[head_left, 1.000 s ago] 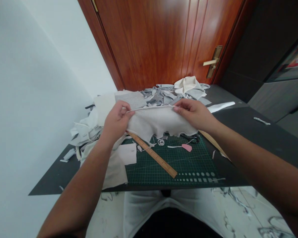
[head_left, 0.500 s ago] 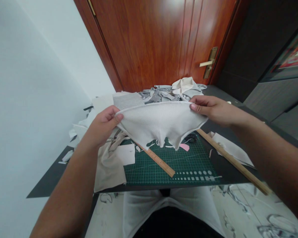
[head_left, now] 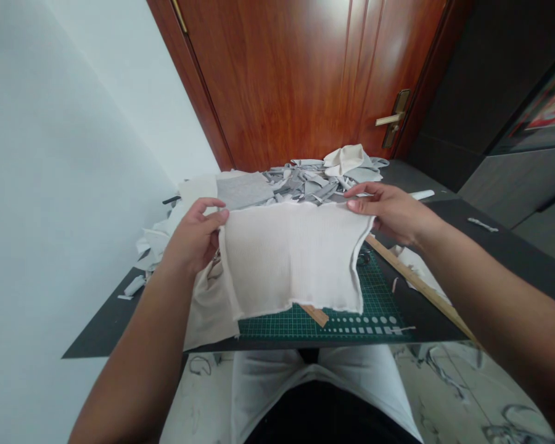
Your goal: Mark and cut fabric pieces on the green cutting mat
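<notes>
A piece of white ribbed knit fabric hangs between my two hands, roughly rectangular with a seam-like line down its middle. My left hand pinches its upper left corner between thumb and fingers. At the upper right corner, my right hand grips the edge the same way. Beneath the fabric lies a green cutting mat, and the end of a wooden ruler sticks out below the fabric's lower edge. The rest of the ruler is covered.
Grey and white fabric scraps are heaped at the back by the door. Beige cloth lies at the left, and a long wooden stick rests on the right of the dark table.
The fabric was stretched wide and bunched at its lower edge; now it hangs flatter and lower, covering more of the mat and ruler. My hands have come slightly closer together.
</notes>
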Demonstrator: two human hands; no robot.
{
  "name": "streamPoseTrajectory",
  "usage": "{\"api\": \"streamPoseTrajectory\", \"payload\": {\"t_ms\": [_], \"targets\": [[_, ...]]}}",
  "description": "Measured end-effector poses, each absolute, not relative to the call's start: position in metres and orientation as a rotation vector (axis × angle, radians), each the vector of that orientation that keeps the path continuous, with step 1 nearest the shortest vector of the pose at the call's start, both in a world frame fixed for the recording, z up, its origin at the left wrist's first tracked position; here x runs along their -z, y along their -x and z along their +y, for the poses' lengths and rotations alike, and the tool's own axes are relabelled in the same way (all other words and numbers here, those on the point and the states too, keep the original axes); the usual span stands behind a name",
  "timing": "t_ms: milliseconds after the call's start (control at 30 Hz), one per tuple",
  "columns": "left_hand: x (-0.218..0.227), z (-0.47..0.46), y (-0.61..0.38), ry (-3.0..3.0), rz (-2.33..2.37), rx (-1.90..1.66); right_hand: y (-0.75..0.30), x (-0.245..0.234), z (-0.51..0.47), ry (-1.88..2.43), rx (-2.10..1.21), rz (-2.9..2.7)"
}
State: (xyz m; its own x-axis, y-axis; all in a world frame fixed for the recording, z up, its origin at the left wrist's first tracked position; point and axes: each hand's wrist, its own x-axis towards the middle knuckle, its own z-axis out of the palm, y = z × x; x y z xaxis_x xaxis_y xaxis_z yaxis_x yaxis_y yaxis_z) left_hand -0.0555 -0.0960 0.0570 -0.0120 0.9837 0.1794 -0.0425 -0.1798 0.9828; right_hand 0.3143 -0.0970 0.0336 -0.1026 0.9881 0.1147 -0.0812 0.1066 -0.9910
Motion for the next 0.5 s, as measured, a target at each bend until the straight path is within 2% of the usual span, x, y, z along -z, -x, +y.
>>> {"api": "streamPoseTrajectory", "payload": {"t_ms": [100,233,333,500], "targets": [[-0.041,-0.089,0.066,-1.248,1.07,-1.288,-0.309,-0.016,-0.091,1.054,-1.233,-1.288],[-0.033,-0.089,0.07,-1.277,1.019,-1.359,-0.301,-0.011,-0.093,0.994,-1.063,-1.437],[-0.044,-0.092,0.07,-1.264,1.022,-1.483,-0.299,-0.022,-0.099,0.921,-0.957,-1.507],[-0.067,-0.093,0.077,-1.228,1.18,-1.729,-0.29,-0.034,-0.094,0.871,-1.045,-1.419]]}}
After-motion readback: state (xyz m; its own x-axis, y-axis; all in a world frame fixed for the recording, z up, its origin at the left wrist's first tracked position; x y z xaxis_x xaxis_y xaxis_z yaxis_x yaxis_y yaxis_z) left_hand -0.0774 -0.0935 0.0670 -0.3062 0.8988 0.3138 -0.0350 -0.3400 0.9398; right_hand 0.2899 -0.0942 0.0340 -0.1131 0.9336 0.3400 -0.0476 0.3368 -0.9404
